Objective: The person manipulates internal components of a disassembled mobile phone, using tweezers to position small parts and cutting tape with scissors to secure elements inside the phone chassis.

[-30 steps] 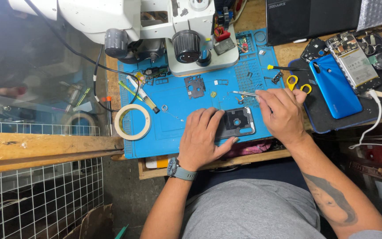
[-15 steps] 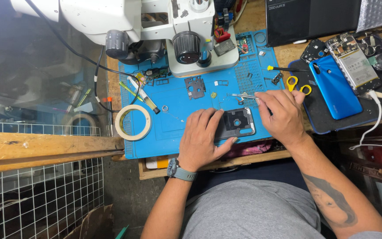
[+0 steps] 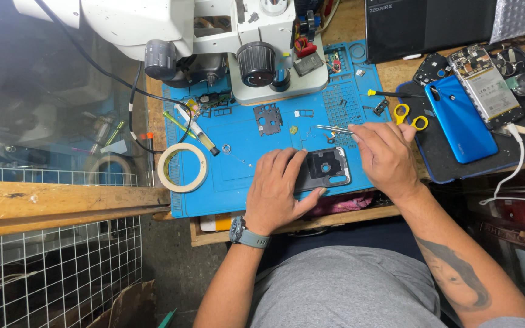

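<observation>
Little has shifted since the earlier frames: both hands stay where they were on the blue mat (image 3: 238,176), the right one only a touch lower over the tweezers.

Taking the mat as landmark and going left to right: a roll of pale tape (image 3: 183,167) lies on its left edge, with a pen-like tool (image 3: 197,130) just above it. A white microscope (image 3: 238,42) stands over the mat's upper part, and a small dark metal plate (image 3: 268,119) lies below its base.

At the mat's lower middle the left hand (image 3: 277,191) rests flat, fingers pressing the left end of a dark phone frame (image 3: 326,168). The right hand (image 3: 387,159), at the mat's right edge, has its grip narrowed on thin tweezers (image 3: 333,128) pointing left above the frame.

Right of the mat, on the bench, a dark pad (image 3: 432,164) carries yellow-handled scissors (image 3: 409,115), a blue phone back (image 3: 460,118) and an opened phone (image 3: 486,86).
</observation>
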